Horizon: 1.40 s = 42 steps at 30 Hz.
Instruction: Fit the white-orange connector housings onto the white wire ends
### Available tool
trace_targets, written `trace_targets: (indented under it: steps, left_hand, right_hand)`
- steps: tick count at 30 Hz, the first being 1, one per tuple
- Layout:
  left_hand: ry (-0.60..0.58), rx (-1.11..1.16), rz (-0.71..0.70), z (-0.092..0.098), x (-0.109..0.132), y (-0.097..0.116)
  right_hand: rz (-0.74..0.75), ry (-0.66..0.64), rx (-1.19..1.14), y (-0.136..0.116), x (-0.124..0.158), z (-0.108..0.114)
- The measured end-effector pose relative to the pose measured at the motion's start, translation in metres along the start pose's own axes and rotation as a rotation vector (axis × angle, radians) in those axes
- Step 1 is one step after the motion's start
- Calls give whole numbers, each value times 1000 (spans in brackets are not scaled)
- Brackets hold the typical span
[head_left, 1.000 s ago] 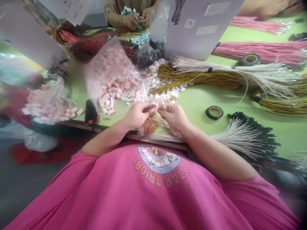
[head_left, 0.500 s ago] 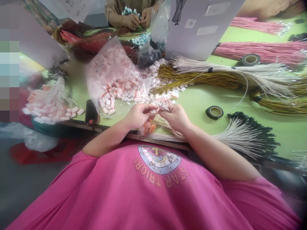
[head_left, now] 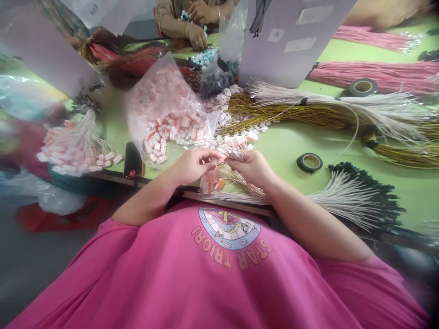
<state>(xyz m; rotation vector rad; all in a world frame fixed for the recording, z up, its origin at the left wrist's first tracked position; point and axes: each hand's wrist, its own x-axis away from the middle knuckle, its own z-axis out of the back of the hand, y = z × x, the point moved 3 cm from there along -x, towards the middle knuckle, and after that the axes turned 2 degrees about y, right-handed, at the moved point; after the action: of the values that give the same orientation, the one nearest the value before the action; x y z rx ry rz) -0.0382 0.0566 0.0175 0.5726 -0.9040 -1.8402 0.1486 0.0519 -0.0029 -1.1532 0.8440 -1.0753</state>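
Note:
My right hand point(head_left: 253, 169) is closed around a bunch of thin white wires point(head_left: 235, 154), whose ends stick out between thumb and fingers toward the left. My left hand point(head_left: 196, 167) meets those wire ends with thumb and forefinger pinched together; whatever lies between the tips is too small to make out. Just below the hands hang orange and white plastic connectors point(head_left: 210, 182) on wires, by the table's front edge. Beyond the fingertips lies a heap of white and orange connectors point(head_left: 242, 138), next to a clear plastic bag point(head_left: 168, 100) full of the same kind.
Yellow-brown wires point(head_left: 295, 114) and white wires point(head_left: 284, 93) lie in bundles at the back right, near a tape roll point(head_left: 309, 162). White wires with black connectors point(head_left: 370, 196) lie at the right. A phone point(head_left: 133, 159) rests at the left edge. Across the table, a co-worker's hands point(head_left: 199, 23) handle small parts.
The whole view has shifted slightly. My two hands stay together at the wire ends, with small finger movement. The co-worker's hands across the table have changed position.

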Motion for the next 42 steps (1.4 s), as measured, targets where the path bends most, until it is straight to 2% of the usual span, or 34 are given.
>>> trace_targets:
  steps: [1, 3, 5, 8, 11, 14, 18, 21, 24, 26, 29, 35, 42]
  left_hand:
    - [23, -71, -8, 10, -1, -4]
    - [173, -243, 33, 35, -7, -20]
    - [461, -428, 148, 63, -14, -44]
    - [579, -460, 236, 84, -27, -82]
    - [599, -395, 221, 87, -34, -104]
    - [542, -387, 168, 82, -29, -93]
    - [342, -284, 110, 67, -10, -46]
    - [137, 147, 130, 40, 1, -12]
    - [-23, 548, 188, 7, 4, 5]
    - [-48, 680, 231, -11, 2, 7]
    - [-3, 760, 236, -23, -3, 4]
    - [26, 806, 206, -25, -5, 3]
    - [-11, 852, 184, -32, -5, -3]
  right_hand:
    - [18, 32, 18, 0, -1, 2]
    - [10, 99, 3, -1, -1, 7]
    - [-57, 130, -57, 0, -1, 9]
    - [-132, 103, -104, 3, -1, 9]
    - [-118, 78, -82, 3, -1, 7]
    - [-106, 54, -124, 1, -1, 5]
    - [-109, 68, -91, -6, 1, 4]
    - [-91, 79, -166, -8, 2, 3]
    - [-102, 44, -278, -4, 1, 2]
    - [-107, 18, -288, -1, 1, 2]
    - [-96, -14, -246, 2, 0, 3]
    - [-104, -21, -155, -2, 2, 2]
    - [-155, -31, -302, -3, 2, 2]
